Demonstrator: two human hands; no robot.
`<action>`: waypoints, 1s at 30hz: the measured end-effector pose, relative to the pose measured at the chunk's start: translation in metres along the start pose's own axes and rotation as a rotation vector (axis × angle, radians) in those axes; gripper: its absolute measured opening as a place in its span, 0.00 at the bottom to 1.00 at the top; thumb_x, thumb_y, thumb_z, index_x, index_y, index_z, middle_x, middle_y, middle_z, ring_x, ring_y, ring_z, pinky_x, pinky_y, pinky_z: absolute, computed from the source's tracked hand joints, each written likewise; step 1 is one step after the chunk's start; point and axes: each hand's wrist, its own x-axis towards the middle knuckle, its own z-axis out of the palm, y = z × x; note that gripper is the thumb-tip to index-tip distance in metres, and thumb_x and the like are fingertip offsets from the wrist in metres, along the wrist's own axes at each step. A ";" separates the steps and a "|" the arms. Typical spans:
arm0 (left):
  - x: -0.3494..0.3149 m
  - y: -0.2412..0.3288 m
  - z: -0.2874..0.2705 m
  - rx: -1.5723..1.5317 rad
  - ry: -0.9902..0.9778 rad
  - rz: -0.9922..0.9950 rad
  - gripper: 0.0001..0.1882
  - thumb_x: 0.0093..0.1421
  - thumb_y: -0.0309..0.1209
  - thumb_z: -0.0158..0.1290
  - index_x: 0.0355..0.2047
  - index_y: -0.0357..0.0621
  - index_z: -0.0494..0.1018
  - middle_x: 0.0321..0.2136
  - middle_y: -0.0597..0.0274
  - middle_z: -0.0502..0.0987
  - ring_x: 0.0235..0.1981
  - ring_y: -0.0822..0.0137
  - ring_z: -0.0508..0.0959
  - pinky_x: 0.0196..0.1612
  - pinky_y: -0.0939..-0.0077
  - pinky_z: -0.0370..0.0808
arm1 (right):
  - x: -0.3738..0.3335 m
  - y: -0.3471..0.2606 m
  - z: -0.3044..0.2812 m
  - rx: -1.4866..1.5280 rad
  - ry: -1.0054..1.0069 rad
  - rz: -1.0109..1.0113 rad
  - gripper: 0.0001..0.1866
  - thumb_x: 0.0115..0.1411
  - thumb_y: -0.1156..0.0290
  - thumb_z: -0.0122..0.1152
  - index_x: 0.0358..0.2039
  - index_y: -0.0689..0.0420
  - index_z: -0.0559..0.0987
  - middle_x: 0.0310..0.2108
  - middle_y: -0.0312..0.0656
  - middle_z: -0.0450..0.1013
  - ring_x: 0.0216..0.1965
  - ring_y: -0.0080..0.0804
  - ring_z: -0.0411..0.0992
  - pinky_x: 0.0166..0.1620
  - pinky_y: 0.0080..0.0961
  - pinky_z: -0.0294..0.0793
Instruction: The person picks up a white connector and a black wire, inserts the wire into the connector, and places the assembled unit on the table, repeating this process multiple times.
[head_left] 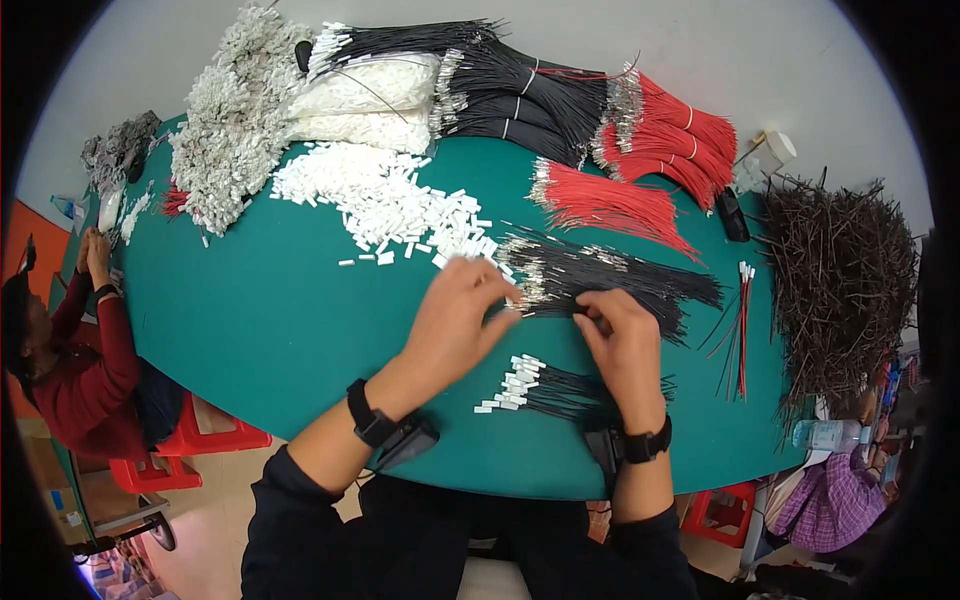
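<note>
Left hand (462, 315) pinches loose black wires (600, 280) — right hand (622, 335) curls beside them, grip unclear. White connectors (385, 205) lie far-left.

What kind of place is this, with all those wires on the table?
Probably a small workshop where wire leads are put together by hand. The green table holds bundles of red wires, black wires and a heap of small white connectors, with other people seated around it.

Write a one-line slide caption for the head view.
Both hands, left hand and right hand, work at a spread of black wires on a green table, beside loose white connectors.
</note>
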 end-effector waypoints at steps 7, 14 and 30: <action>0.019 -0.021 0.010 0.252 0.030 0.065 0.11 0.53 0.24 0.66 0.38 0.46 0.81 0.39 0.62 0.75 0.45 0.56 0.74 0.47 0.61 0.73 | 0.004 0.016 0.012 -0.149 0.014 -0.016 0.07 0.54 0.81 0.70 0.34 0.60 0.82 0.30 0.44 0.74 0.27 0.40 0.76 0.32 0.33 0.75; 0.024 -0.022 0.011 0.368 -0.023 0.120 0.11 0.53 0.25 0.66 0.37 0.48 0.81 0.40 0.64 0.75 0.46 0.58 0.74 0.47 0.60 0.73 | 0.007 0.014 0.011 -0.131 0.097 -0.138 0.07 0.56 0.81 0.69 0.35 0.61 0.80 0.31 0.45 0.74 0.31 0.43 0.76 0.36 0.35 0.76; 0.030 -0.024 0.009 0.390 -0.050 0.176 0.06 0.54 0.28 0.63 0.31 0.43 0.77 0.38 0.62 0.74 0.46 0.59 0.73 0.49 0.63 0.72 | -0.002 0.000 0.002 0.105 0.074 -0.143 0.07 0.61 0.82 0.66 0.40 0.62 0.82 0.32 0.44 0.79 0.29 0.34 0.77 0.32 0.27 0.75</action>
